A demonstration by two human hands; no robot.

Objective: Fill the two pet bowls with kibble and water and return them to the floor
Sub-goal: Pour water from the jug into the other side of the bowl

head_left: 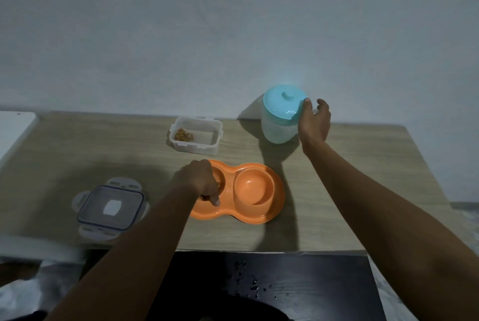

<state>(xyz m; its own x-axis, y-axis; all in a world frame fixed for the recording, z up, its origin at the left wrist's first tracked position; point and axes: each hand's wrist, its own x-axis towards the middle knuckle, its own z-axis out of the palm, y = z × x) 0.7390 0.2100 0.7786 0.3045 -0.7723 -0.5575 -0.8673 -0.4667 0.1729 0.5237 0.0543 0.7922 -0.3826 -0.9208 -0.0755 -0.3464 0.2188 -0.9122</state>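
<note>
An orange double pet bowl point(261, 206) lies on the wooden table. My left hand point(199, 178) hangs over its left bowl with fingers curled down, pinching brown kibble point(204, 197) at the near rim. The right bowl point(254, 187) holds nothing that I can see. A clear jug with a teal lid point(282, 105) stands at the back right. My right hand point(315, 124) is beside the jug, its thumb touching the lid's edge and its fingers loosely spread behind, not closed on the jug. A clear food container point(216, 139) with a little kibble sits behind the bowls.
The container's lid point(90, 206) lies flat at the front left of the table point(337, 191). A white board point(15, 126) is at the far left edge. A dark surface point(324, 282) with scattered droplets lies below the table's front edge. A plain wall stands behind.
</note>
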